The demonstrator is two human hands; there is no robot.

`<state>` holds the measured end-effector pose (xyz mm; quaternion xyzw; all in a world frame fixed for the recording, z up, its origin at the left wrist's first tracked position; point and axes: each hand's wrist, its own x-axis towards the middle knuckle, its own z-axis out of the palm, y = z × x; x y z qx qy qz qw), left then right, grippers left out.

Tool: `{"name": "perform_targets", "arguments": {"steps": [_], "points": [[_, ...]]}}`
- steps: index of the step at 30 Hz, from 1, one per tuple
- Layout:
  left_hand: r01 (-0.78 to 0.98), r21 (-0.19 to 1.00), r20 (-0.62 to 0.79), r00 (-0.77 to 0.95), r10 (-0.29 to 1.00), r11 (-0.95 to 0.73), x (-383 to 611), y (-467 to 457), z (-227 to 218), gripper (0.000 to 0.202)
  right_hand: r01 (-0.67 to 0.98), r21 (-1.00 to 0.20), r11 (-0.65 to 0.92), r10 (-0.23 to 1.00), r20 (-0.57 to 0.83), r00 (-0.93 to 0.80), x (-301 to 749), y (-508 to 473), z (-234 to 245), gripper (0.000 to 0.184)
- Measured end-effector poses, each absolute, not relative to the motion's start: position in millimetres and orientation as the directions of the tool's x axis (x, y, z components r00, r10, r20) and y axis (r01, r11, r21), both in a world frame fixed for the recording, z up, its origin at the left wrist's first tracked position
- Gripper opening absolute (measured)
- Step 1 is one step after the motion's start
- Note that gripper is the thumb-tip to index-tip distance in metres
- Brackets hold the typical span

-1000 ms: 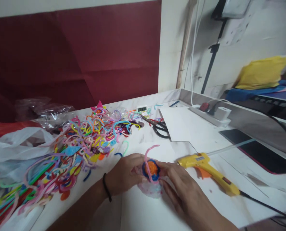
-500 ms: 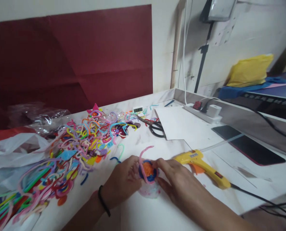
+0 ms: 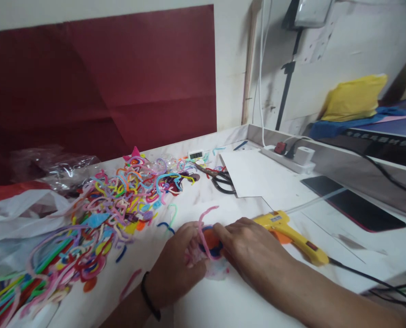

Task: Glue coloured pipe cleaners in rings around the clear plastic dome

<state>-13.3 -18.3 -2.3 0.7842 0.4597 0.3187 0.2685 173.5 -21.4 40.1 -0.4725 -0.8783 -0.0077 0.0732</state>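
Low in the middle of the head view is a round craft piece of orange and blue pipe cleaner coils (image 3: 212, 236) on a pale, pinkish, see-through base (image 3: 215, 271). A pink pipe cleaner (image 3: 203, 228) curves over its left side, its free end standing up. My left hand (image 3: 177, 262) is closed around the piece's left side, thumb low at the front. From the right, my right hand (image 3: 249, 246) presses bent fingers onto the orange and blue top. Its fingertips are partly hidden.
Loose pipe cleaners (image 3: 121, 200) lie heaped at left beside a white plastic bag (image 3: 22, 214). A yellow glue gun (image 3: 291, 237) with a black cord is right of my right hand. Behind are scissors (image 3: 223, 182), white paper (image 3: 257, 175), a power strip (image 3: 288, 159) and a phone (image 3: 367, 212).
My right hand has slid left and further over the coils, covering more of them. My left forearm has shifted slightly right, and a pink pipe cleaner on the table beside it now shows.
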Motion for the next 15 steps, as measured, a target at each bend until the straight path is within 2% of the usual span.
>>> {"name": "perform_targets", "arguments": {"steps": [4,10,15], "points": [[0.514,0.753,0.249,0.356,0.901,-0.411,-6,-24,4,0.005,0.827,-0.015,0.563,0.821,0.125,-0.557,174,-21,43,0.018],[0.535,0.767,0.275,0.223,0.935,-0.353,6,-26,-1,0.015,0.821,0.008,0.571,0.813,0.135,-0.567,175,-22,39,0.015],[0.52,0.787,0.243,0.232,0.942,-0.332,1,-27,-7,0.002,0.819,0.01,0.574,0.81,0.137,-0.57,175,-20,36,0.014]]}}
